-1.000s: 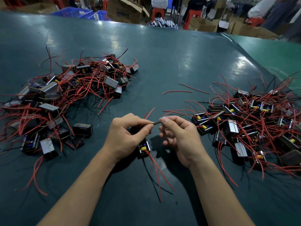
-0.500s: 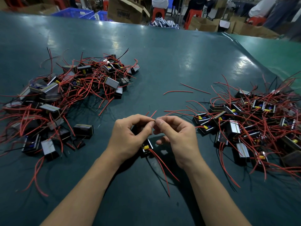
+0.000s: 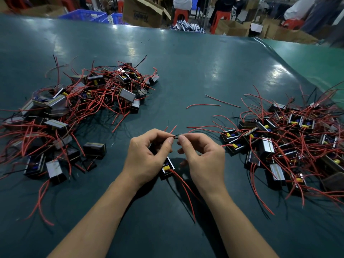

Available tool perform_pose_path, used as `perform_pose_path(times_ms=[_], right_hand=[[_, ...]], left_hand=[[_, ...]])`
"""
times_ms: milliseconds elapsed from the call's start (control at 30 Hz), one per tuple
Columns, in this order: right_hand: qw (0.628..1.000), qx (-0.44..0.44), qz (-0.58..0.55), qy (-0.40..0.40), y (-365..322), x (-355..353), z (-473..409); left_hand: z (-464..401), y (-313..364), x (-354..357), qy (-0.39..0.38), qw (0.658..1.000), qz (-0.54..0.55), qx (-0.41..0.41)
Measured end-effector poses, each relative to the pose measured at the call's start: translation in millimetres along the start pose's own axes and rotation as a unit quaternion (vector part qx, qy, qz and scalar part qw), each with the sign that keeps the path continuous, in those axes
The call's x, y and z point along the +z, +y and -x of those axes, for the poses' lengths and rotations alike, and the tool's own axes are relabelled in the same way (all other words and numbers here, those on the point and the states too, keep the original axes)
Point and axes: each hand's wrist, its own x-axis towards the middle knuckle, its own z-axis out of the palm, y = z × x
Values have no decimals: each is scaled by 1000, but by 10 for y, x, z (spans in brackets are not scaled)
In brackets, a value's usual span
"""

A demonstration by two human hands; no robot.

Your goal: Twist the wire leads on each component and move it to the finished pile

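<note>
My left hand (image 3: 147,157) holds a small black component (image 3: 167,169) with a yellow part, partly hidden under the palm. Its red leads (image 3: 186,190) trail toward me over the table. A thin dark wire lead (image 3: 176,135) sticks out between the two hands, pinched by my left thumb and forefinger on one side and by the fingertips of my right hand (image 3: 202,157) on the other. One pile of similar components with red wires (image 3: 74,116) lies to the left, another pile (image 3: 284,138) to the right.
The dark green table mat (image 3: 186,67) stretches far ahead. Two loose red wires (image 3: 204,105) lie between the piles. Cardboard boxes (image 3: 143,13), blue crates (image 3: 83,15), red stools and people stand beyond the far edge.
Both hands stayed in the middle, fingertips closing together and then parting slightly along the lead. The component's red leads swung a little to the right.
</note>
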Motion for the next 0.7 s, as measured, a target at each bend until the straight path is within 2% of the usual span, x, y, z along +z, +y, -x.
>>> perform_pose_path(times_ms=[100,167,233,300,367,433,467,567,700], right_hand=[[982,-142,123,33,27,0,7],[961,-222,158,36,38,-11,-9],[954,-252,157,24,53,-28,-29],[970,-206,130,-3,43,-46,-55],[994,-81,62,-42,6,-75,-84],[992,53,-31,-106,-29,-123,-109],[985,89,-59,-135,-40,-152,-118],[978,79,-60,-183,-41,-212,-144],[983,-4,60,-173,16,-225,-158]], left_hand=[[-1,4,-5,-3,1000,-6,2],[-4,2,-25,-12,1000,-8,13],[-13,1,-57,-23,999,-13,27],[-22,-4,-93,-33,998,-22,41],[-28,-3,-121,-44,998,-23,46],[-39,-7,-143,-60,997,-16,49],[-42,-8,-153,-70,996,-10,49],[-45,-23,-183,-100,994,13,37],[-35,-22,-197,-111,993,19,25]])
